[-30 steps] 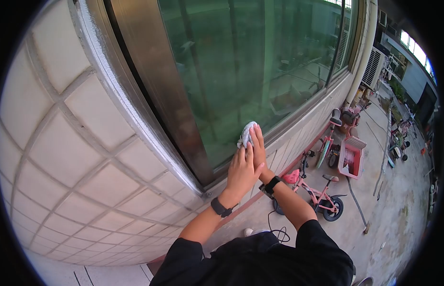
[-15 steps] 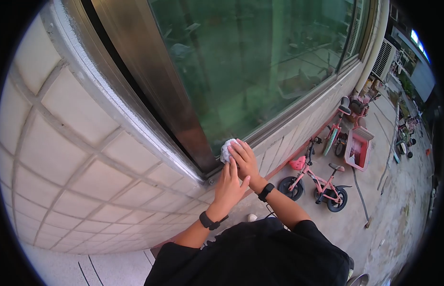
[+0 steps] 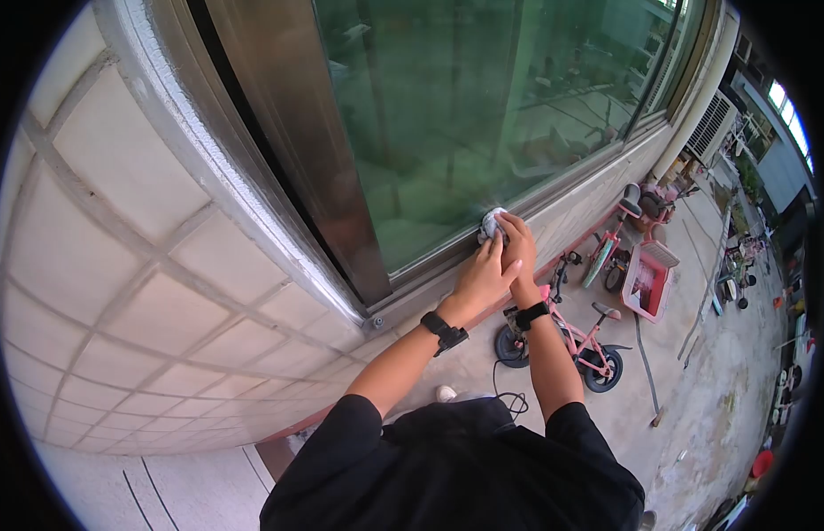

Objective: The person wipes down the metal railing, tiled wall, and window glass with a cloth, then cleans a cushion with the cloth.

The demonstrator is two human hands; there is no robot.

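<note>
A crumpled whitish cloth (image 3: 492, 223) is pressed against the bottom edge of the green-tinted window glass (image 3: 430, 168), by the metal frame (image 3: 447, 273). My right hand (image 3: 516, 246) has its fingers curled over the cloth. My left hand (image 3: 483, 281) overlaps it from the left, fingertips on the cloth's lower side and thumb pointing right. Both hands are closed on the bundle, and part of it is hidden beneath the fingers. Each wrist wears a black band.
White tiled wall (image 3: 164, 319) runs left of and below the window. On the concrete to the right stand a pink child's bicycle (image 3: 589, 350), a pink crate (image 3: 646, 283) and other small bikes. An air-conditioner unit (image 3: 711, 126) is farther off. A dark cable (image 3: 514, 403) hangs near my body.
Both hands and the cloth have slid right and upward in view along the window's bottom edge, away from the frame's lower left corner. The camera view has shifted slightly.
</note>
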